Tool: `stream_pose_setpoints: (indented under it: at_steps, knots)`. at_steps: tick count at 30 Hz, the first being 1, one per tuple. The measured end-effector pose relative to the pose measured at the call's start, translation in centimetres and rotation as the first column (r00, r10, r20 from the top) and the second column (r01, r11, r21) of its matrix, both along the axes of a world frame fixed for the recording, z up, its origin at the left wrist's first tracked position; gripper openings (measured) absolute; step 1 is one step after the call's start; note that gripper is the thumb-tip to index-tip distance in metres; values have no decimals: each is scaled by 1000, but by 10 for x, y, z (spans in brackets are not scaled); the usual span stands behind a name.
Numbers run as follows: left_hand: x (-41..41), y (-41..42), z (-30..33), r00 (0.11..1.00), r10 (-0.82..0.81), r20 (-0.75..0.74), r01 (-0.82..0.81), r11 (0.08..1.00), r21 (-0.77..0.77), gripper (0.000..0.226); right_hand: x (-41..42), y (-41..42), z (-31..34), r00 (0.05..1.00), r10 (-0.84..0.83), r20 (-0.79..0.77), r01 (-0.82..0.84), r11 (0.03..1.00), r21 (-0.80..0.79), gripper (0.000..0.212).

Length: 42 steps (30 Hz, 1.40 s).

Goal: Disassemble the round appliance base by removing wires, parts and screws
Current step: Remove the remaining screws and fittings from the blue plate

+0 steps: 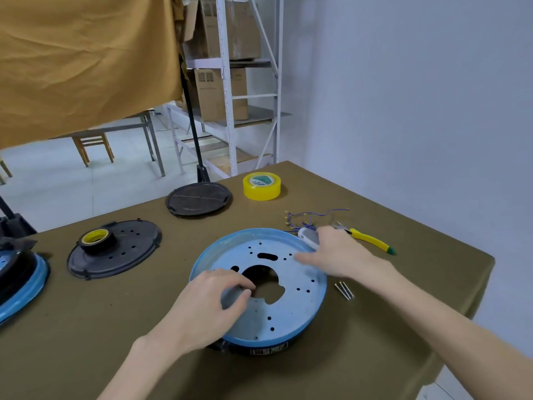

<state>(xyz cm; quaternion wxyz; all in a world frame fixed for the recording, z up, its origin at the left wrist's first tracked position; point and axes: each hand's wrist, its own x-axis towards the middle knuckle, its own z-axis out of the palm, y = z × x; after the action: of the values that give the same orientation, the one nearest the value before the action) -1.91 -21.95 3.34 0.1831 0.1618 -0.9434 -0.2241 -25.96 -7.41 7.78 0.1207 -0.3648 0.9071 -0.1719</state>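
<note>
Looks like a storeroom-slash-workshop: metal shelving stacked with cardboard boxes, bare tiled floor, and a cloth-covered counter with pliers and tape.

Bright, even light, source out of view. Soft short shadows under the round base on the desk. Both hands motion-blurred. Wide-angle bending toward frame edges.
</note>
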Motion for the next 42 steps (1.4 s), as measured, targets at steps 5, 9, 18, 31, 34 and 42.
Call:
stream_pose_setpoints:
  at_steps: [5,9,18,31,34,42]
  knots:
    - [0,0,7,993,-71,93,60,991,120,17,-10,-5,-31,990,74,-120,-83,994,-73,21]
    - [3,2,14,987,-118,107,104,986,129,17,-19,-20,-10,958,284,-42,-287,948,-137,21]
    - [2,6,7,983,-124,134,123,992,16,17,3,-2,-30,950,55,-306,-38,997,60,21]
    - [-5,11,8,976,-134,170,132,991,25,36,-9,-34,-19,983,23,-183,-36,997,-68,28]
    - [-7,14,6,973,-125,193,117,992,57,34,-8,-10,-31,985,101,-139,-105,994,-18,17]
    - [-23,25,10,961,-172,215,181,983,-20,41,-19,-52,-6,926,364,-100,-370,928,-49,13]
